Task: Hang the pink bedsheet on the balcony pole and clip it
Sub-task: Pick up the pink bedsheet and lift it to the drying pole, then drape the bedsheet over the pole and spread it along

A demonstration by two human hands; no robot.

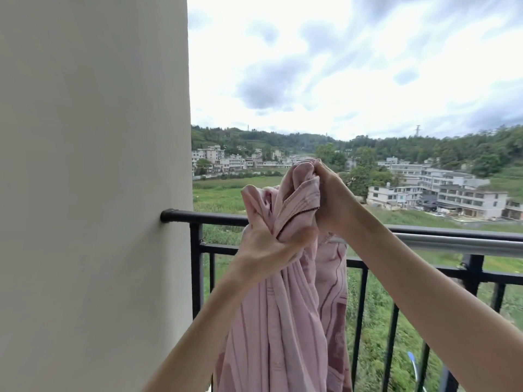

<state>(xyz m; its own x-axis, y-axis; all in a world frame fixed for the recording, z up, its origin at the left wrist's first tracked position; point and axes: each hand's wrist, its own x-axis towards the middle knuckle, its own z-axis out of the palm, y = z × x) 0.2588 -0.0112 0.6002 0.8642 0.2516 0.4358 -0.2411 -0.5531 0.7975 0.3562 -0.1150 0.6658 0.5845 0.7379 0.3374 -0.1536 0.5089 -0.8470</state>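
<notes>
The pink bedsheet (285, 321) hangs bunched in front of me, striped, its lower part falling out of the frame. My left hand (271, 244) grips a gathered fold of it at rail height. My right hand (331, 199) is closed on the sheet's top edge, a little higher and to the right. A silver pole (452, 244) runs along the balcony railing from behind the sheet to the right edge. Part of the sheet hangs in front of the pole's left end; whether it lies over the pole is hidden. No clip is in view.
A white wall (93, 193) fills the left side. The black balcony railing (209, 216) with vertical bars is fixed to it and runs right. Beyond lie green fields, buildings and hills. A blue and white object (413, 363) shows through the bars at lower right.
</notes>
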